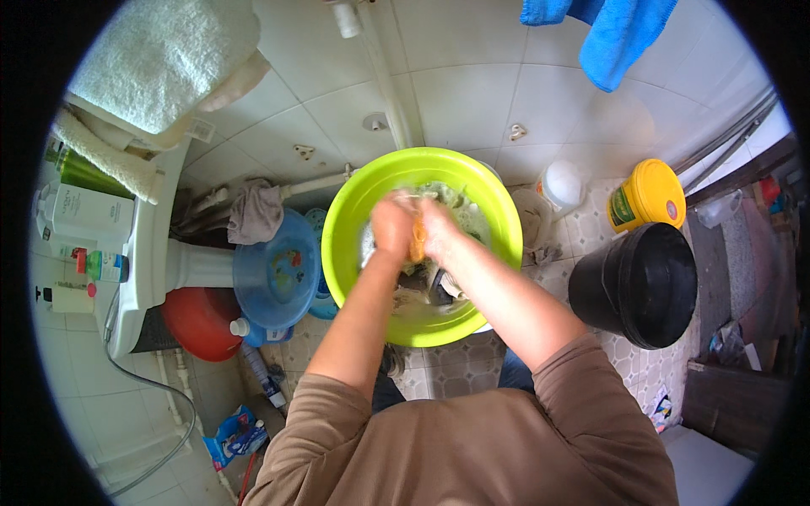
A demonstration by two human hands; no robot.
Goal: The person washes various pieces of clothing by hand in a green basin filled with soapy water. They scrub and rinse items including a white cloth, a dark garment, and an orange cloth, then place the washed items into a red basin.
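A large lime-green plastic basin (359, 316) stands before me, holding soapy water and wet fabric, some dark and some pale (410, 299). Above the water, near the basin's middle, my left hand (391, 224) and my right hand (438, 229) are close together. Between them is a wet orange item (417, 237), probably cloth, gripped by my right hand and hanging down. My left hand is closed against a pale, foamy bit at the top; what exactly its fingers hold is hidden. Suds float beside both hands.
Left of the green basin are a blue translucent basin (253, 294), a red basin (202, 322) and a white sink (136, 297) with bottles. To the right stand a white jug (562, 183), a yellow bucket (655, 193) and a black bucket (658, 284). A blue towel (607, 50) hangs above.
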